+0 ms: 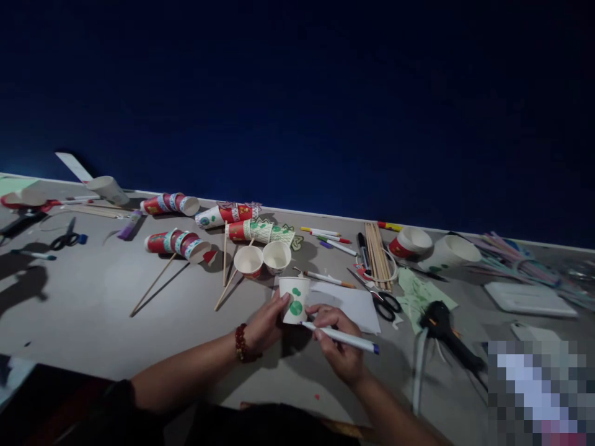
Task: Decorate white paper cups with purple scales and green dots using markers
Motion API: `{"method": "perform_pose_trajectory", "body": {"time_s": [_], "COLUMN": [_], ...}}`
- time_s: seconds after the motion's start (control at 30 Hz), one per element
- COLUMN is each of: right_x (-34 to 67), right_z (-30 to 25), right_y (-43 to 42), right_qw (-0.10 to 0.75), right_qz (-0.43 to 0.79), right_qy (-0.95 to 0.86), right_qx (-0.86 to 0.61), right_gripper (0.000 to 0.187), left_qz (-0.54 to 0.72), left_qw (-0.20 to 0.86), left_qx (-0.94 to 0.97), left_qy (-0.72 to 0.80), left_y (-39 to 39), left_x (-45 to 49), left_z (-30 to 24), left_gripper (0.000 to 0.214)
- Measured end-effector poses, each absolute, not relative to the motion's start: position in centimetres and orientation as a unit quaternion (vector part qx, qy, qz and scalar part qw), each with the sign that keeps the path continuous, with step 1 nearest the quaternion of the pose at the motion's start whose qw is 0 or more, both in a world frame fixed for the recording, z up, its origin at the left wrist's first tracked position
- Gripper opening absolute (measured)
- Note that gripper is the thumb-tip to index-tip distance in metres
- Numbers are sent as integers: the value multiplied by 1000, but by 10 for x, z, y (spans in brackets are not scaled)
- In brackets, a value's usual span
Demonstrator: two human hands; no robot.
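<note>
My left hand (267,325) grips a white paper cup (301,286) with green round prints, its mouth turned away from me. In my right hand (341,347) is a white marker (351,339) with a dark blue end, its tip at the cup's lower edge. Just beyond stand two more paper cups, one with red print (248,261) and one beside it (277,257). A sheet of white paper (353,303) lies partly behind my right hand.
Strung cup figures (179,243) on sticks lie to the left. Black scissors (387,305), wooden sticks (379,257), coloured markers (328,236) and a black glue gun (449,337) are on the right. A dark blue panel (297,111) rises behind the table.
</note>
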State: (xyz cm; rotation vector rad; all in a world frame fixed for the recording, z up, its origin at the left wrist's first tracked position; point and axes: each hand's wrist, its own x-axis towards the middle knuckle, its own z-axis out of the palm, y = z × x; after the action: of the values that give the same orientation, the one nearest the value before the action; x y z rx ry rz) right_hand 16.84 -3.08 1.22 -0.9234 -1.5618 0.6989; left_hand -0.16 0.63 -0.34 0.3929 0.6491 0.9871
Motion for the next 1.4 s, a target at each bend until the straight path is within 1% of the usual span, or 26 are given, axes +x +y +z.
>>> {"method": "perform_pose_trajectory", "body": {"time_s": [0.2,0.37,0.57,0.83,1.03,1.4], "right_x": [169,171,169,166,165,163], "right_z": [10,9,6,10,14,17], "right_y": [-30,-27,-27,-29,-29,-27], "right_qw": [558,573,567,547,544,544], "right_qz": [303,321,307,303,294,294], "right_qy": [-667,-643,-658,-680,-685,-686], "right_qx": [-390,-394,-388,-383,-385,-383], "right_gripper": [13,11,10,10,11,13], "left_qz": [451,460,453,487,482,489], "left_qw": [822,826,826,787,782,781], "left_qx": [163,144,144,187,188,178], "left_qy": [308,291,304,330,348,346], "left_y": [8,9,11,5,3,4], "left_x": [-2,-2,-3,-2,-1,-1], "left_z": [-7,-11,-8,-1,8,6], "left_gripper": [52,47,55,53,50,47]}}
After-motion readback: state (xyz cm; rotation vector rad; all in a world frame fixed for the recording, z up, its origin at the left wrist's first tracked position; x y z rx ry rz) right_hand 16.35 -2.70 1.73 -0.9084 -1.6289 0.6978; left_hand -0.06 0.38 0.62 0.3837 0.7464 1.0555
